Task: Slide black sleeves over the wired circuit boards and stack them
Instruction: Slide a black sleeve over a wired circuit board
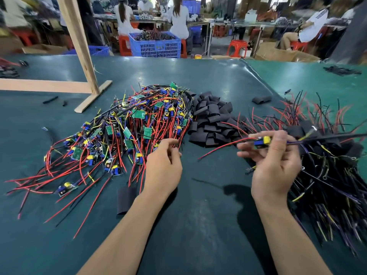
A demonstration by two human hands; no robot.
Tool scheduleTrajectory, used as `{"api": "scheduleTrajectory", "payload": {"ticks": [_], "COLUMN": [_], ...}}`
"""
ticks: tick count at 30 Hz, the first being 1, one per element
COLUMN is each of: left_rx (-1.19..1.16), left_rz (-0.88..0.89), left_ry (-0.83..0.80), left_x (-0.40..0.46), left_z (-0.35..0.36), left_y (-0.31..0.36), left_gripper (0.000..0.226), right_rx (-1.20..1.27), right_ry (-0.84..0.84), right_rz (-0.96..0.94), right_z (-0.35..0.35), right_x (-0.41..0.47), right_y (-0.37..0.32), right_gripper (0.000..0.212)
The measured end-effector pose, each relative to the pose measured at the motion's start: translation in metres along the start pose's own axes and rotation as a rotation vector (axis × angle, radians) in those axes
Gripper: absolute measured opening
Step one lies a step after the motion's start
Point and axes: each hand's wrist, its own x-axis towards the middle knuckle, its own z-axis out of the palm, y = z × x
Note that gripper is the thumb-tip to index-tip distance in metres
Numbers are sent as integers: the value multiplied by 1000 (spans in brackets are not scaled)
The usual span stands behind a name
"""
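Holding board: our right hand [276,155] pinches one bare circuit board [262,142].
Left hand [164,161]: fingers loosely curled, empty.
Advice: we should fetch a sleeve from the far sleeve pile [212,118], wires first.

Green-covered bench [208,80], loaded with sorted heaps.

Cover is dark teal, glossy, with a raised seam running out beyond the right hand [276,161]. Beyond and outward of the left hand [164,163]: big heap of bare wired boards [127,128], red leads trailing toward the near edge. Between the hands and farther out: pile of black sleeves [212,118]. Under and outward of the right hand: stack of sleeved boards [327,175], dark wires fanned. One flat loose sleeve [126,198] lies just beside the left wrist. Wooden frame [79,56] stands far beyond the left hand; stray sleeve [261,99] far beyond the right.
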Motion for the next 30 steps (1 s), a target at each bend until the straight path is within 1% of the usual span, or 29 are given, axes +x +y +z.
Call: {"api": "scheduleTrajectory", "payload": {"ticks": [1, 2, 4, 6, 7, 9, 10, 11, 12, 13, 15, 17, 18, 20, 21, 22, 24, 27, 30], "left_rx": [27, 77, 185, 283, 361, 581, 687, 770, 830, 865, 888, 880, 865, 857, 863, 860, 811, 658, 596], "left_rz": [-10, 30, 190, 339, 418, 569, 609, 611, 577, 534, 540, 578, 576, 574, 580, 594, 629, 666, 608], "left_ry": [10, -5, -94, -195, -233, -313, -367, -430, -491, -533, -520, -476, -486, -538, -555, -552, -502, -448, -418], "left_x": [2, 4, 9, 20, 27, 43, 50, 57, 63, 68, 73, 72, 69, 54, 44, 33, 14, -4, -3], "left_z": [2, 5, 14, 24, 28, 36, 40, 42, 44, 45, 42, 35, 31, 22, 16, 11, 0, -17, -27], "left_y": [0, 1, 7, 14, 16, 19, 19, 19, 18, 16, 15, 16, 17, 15, 12, 9, -1, -5, -9], "left_gripper": [20, 20, 19, 22, 28, 46, 56, 64, 67, 62, 45, 35, 35, 44, 48, 48, 39, 35, 36], "right_rx": [16, 30, 56, 74, 74, 64, 56, 52, 49, 42, 9, -15, -18, -14, -9, -6, -7, 6, 1], "right_ry": [46, 86, 128, 115, 104, 90, 86, 83, 80, 76, 70, 66, 72, 96, 104, 107, 87, 27, -52], "right_rz": [-30, -53, -70, -50, -34, -21, -22, -24, -25, -25, -29, -57, -83, -129, -137, -132, -99, -4, 86], "right_z": [0, 0, 2, 3, 4, 5, 5, 4, 4, 3, 1, 0, 0, 0, 0, -1, -2, -2, 0], "right_x": [0, 1, 1, -2, -4, -5, -4, -4, -3, -3, -3, -4, -3, -2, -1, 0, 0, 0, -1], "right_y": [-3, -5, -8, -7, -5, -3, -2, -1, 0, 1, 3, 2, 2, 2, 2, 2, 4, 7, 12], "right_gripper": [32, 30, 25, 22, 21, 18, 16, 12, 8, 7, 19, 29, 30, 32, 33, 33, 35, 33, 29]}}
